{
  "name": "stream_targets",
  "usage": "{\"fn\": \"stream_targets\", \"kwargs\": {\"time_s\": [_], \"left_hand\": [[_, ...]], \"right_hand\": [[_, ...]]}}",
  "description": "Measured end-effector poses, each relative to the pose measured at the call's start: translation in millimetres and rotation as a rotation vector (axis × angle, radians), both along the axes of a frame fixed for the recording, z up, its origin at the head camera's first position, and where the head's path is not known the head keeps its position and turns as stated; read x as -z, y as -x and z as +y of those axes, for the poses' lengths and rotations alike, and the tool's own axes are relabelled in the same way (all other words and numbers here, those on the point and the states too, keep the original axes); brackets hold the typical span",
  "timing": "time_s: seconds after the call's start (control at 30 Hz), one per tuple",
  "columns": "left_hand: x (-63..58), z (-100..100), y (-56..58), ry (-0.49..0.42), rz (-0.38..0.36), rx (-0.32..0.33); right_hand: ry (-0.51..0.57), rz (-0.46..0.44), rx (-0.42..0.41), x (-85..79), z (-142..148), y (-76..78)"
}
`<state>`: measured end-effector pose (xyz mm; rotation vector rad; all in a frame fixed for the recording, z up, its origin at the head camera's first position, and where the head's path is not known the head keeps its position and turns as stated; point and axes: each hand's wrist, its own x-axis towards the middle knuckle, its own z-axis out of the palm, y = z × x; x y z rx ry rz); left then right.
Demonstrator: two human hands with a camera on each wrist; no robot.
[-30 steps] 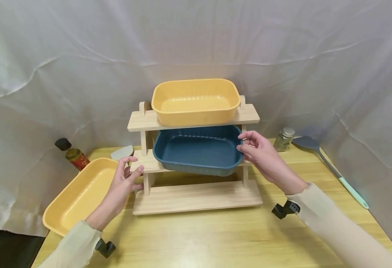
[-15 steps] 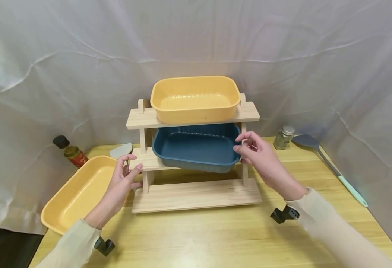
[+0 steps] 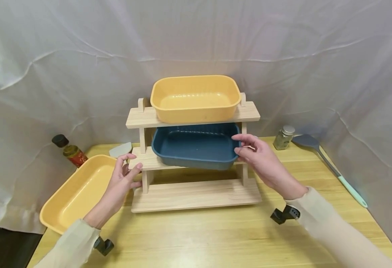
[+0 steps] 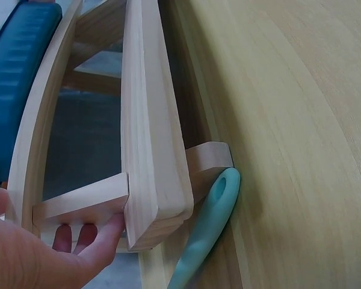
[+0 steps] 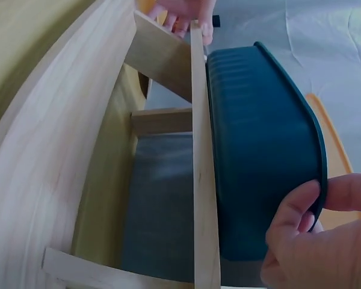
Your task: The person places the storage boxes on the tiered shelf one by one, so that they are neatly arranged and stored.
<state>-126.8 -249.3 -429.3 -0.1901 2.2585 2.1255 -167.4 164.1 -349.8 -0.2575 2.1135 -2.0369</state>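
Observation:
A dark blue plastic bin point(image 3: 196, 145) sits on the middle tier of a three-tier wooden rack point(image 3: 196, 195), its front rim a little past the shelf edge. My right hand point(image 3: 258, 158) pinches the bin's right rim between thumb and fingers, as the right wrist view shows. On the left, my left hand point(image 3: 117, 186) grips the end of the middle shelf, with several fingers curled under it by the side post point(image 4: 81, 201). A yellow bin point(image 3: 196, 100) occupies the top tier.
Another yellow bin point(image 3: 82, 193) leans beside the rack at left, near a black-capped sauce bottle point(image 3: 71, 152) and a white spatula head point(image 3: 120, 149). At right are a spice jar point(image 3: 284, 137) and a grey turner with mint handle point(image 3: 351, 190). Grey cloth point(image 3: 196, 37) hangs behind.
The blue bin's front right corner has shifted back, bringing its front edge closer to parallel with the shelf. My right hand has moved slightly left with it; the left hand keeps its hold.

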Motion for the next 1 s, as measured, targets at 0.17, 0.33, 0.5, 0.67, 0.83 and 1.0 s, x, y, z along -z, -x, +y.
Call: {"fn": "stream_targets", "kwargs": {"time_s": [0.17,0.33,0.5,0.67,0.83,1.0], "left_hand": [[0.4,0.0,0.6,-0.004,-0.006,-0.002],[-0.7,0.9,1.3,-0.001,-0.006,-0.003],[-1.2,0.9,0.2,-0.001,-0.02,-0.009],[-0.5,0.4,0.1,0.0,-0.024,-0.009],[-0.4,-0.1,-0.3,-0.002,-0.025,-0.009],[-0.9,0.2,-0.3,0.003,-0.022,-0.009]], "right_hand": [[-0.033,-0.007,-0.031,-2.2,3.8,8.2],[-0.022,-0.031,-0.065,-5.3,9.0,22.0],[-0.008,-0.057,-0.089,-5.7,12.0,31.2],[-0.023,-0.079,-0.105,-4.0,14.4,37.3],[-0.029,-0.087,-0.119,-5.1,15.2,40.4],[-0.023,-0.099,-0.123,-6.5,15.7,41.9]]}}
